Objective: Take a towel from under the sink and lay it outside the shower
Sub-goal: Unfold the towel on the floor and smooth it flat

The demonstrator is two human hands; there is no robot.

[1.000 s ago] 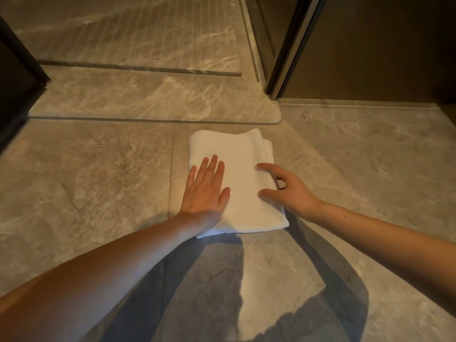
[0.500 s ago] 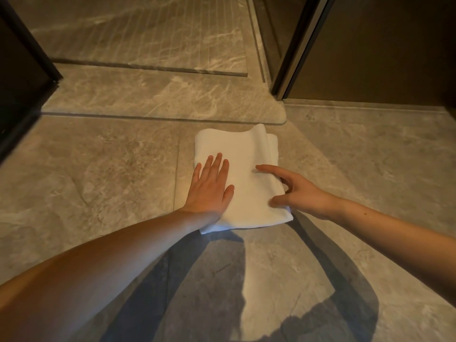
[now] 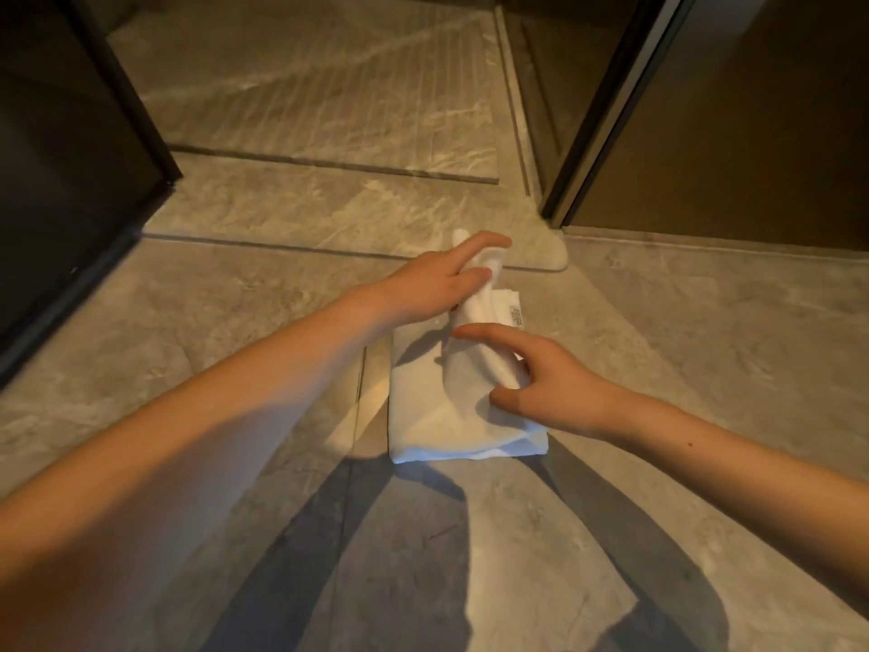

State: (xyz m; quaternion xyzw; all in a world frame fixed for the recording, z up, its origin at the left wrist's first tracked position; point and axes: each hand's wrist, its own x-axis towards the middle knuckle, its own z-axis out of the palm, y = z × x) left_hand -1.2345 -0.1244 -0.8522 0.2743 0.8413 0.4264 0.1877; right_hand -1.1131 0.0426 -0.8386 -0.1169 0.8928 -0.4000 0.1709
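A folded white towel (image 3: 437,411) lies on the grey stone floor just in front of the raised shower threshold (image 3: 329,214). My left hand (image 3: 437,284) pinches the towel's far top layer and holds it lifted off the stack, so a small label shows beneath. My right hand (image 3: 541,378) rests on the towel's right side with fingers spread, pressing the lower layers down. The shower floor (image 3: 329,87) with fine grooves lies beyond the threshold.
A dark panel (image 3: 70,157) stands at the left of the shower opening. A dark door frame (image 3: 606,110) and brown wall stand at the right. Grey floor tiles (image 3: 188,369) stretch left, right and near me.
My left hand went from lying flat on the towel to gripping its far edge and raising the top layer. My right hand slid further onto the towel's right side.
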